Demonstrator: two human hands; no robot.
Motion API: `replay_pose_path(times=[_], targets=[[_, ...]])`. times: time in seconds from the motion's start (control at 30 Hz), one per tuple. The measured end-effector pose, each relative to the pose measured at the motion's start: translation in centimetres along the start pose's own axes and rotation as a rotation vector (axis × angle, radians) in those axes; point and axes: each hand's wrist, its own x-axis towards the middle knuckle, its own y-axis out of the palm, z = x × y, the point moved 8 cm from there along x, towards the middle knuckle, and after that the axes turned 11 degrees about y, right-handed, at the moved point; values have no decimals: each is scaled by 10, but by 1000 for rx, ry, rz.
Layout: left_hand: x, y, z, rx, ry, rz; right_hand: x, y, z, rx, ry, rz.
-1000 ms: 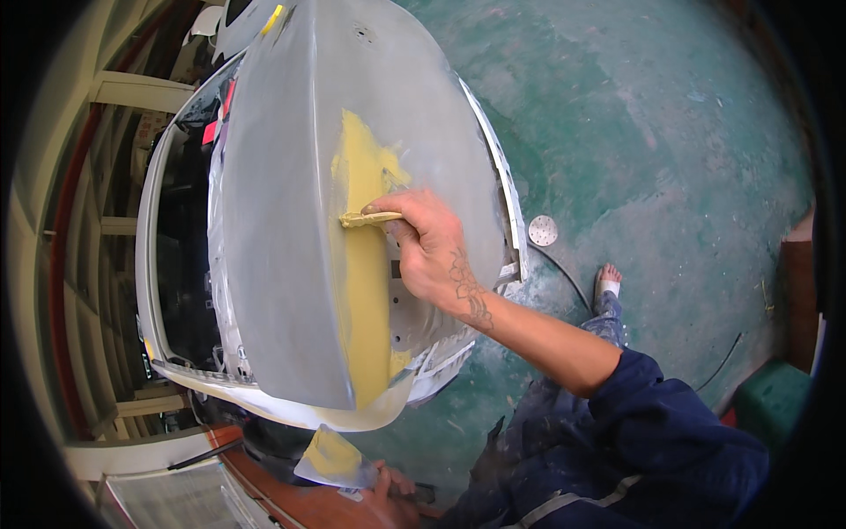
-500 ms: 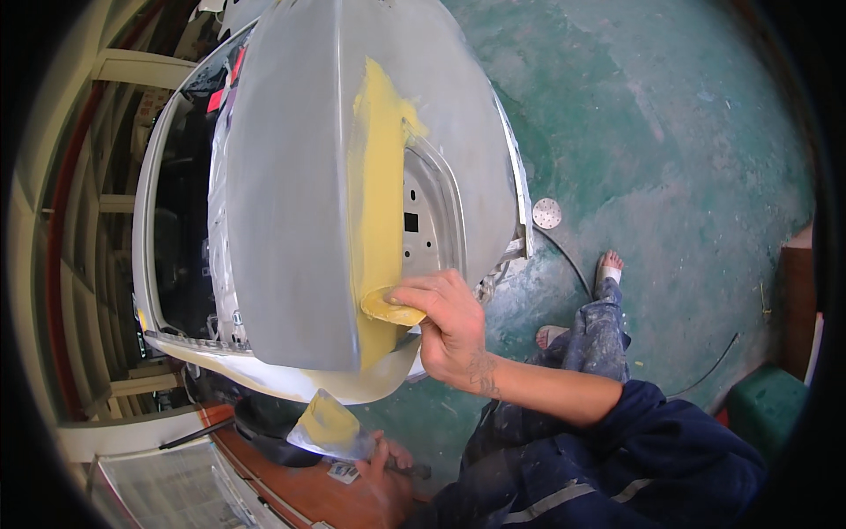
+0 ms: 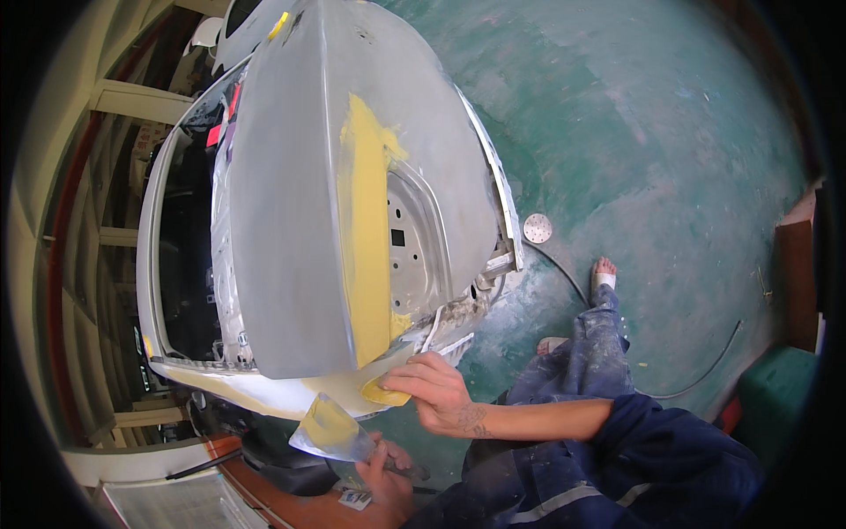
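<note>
Containers, left to right: the recess (image 3: pixel 419 242) in the grey trunk lid (image 3: pixel 291 194) is a shallow pressed cavity; its inner panel carries one square opening and several small round holes. A strip of yellow body filler (image 3: pixel 363 256) runs along the left side of the recess, to the right of the lid's crease. At far right, a green box-like object (image 3: pixel 775 392) stands near the rim of the view; it is possibly a bin, as edge distortion hides its interior.

Fingers, left to right: the left hand (image 3: pixel 386 480) is wrapped around the dark handle of a wide-bladed putty knife (image 3: pixel 358 447). The blade points up and to the left and carries a patch of yellow filler. The right hand (image 3: pixel 436 397) pinches a yellow-coated spreader (image 3: pixel 386 393) between thumb and extended fingers. The spreader is in front of the cream bumper (image 3: pixel 291 393), just beside the putty knife blade.

Difference from the frame half a second earlier: the spreader is off the strip's lower portion and beyond its lower end, nearer the blade. The left hand retains its grasp.
</note>
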Motion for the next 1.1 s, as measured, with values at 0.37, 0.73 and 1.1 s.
replay_pose_path(times=[0.37,0.73,1.1], targets=[[-56,40,-51,187,-74,-332,233,-102,-99,173,105,-395],[-59,63,-62,242,-49,-321,320,-96,-90,108,74,-326],[-51,49,-59,230,-127,-379,335,-89,-85,107,197,-46]])
